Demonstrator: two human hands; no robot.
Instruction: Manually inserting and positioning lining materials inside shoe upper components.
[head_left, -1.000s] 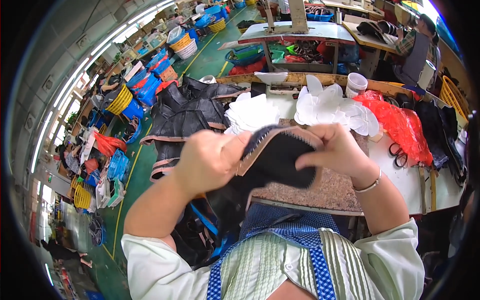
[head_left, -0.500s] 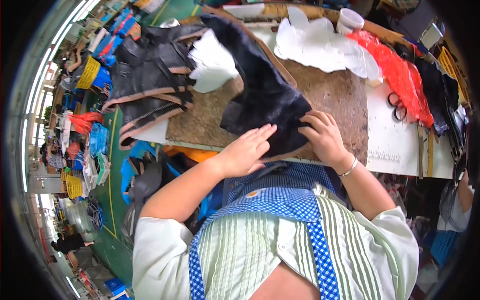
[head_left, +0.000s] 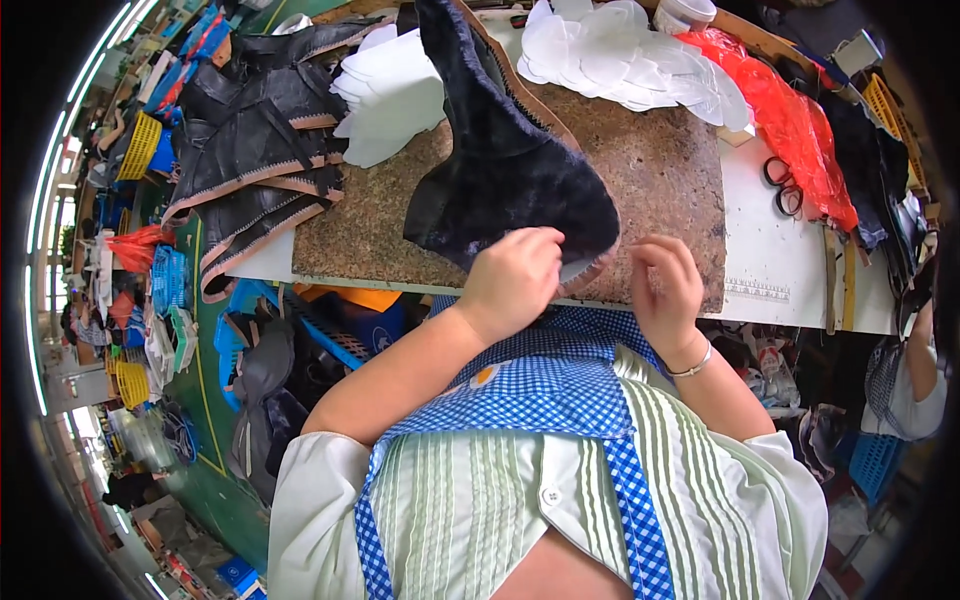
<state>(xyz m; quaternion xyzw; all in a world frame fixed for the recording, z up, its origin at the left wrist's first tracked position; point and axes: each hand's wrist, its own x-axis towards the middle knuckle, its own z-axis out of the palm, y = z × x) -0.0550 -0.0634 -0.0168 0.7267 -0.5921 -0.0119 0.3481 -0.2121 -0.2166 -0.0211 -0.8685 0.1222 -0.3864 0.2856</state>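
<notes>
A black, fur-lined boot upper [head_left: 510, 185] with a tan edge and a zip along one side lies on the brown board in front of me. My left hand [head_left: 515, 280] is closed on its near edge, where a light patch shows beside the fingertips. Just right of that edge, my right hand [head_left: 665, 285] is held apart from the upper, fingers loosely curled, with nothing visible in it. Several similar black uppers [head_left: 250, 150] with tan edges and zips are piled at the left. White, leaf-shaped sheets [head_left: 390, 95] lie between that pile and the upper.
The brown board [head_left: 660, 190] rests on a white table [head_left: 745, 230]. More white sheets [head_left: 630, 55] and a white tub [head_left: 685, 14] are at the back. To the right lie scissors [head_left: 783, 187] and a red plastic bag [head_left: 790, 130]. A blue basket [head_left: 325, 340] stands below the table's front edge.
My right hand has left the upper's edge and moved slightly right. The left hand, flat on the upper before, has closed at its near edge. The upper has turned a little.
</notes>
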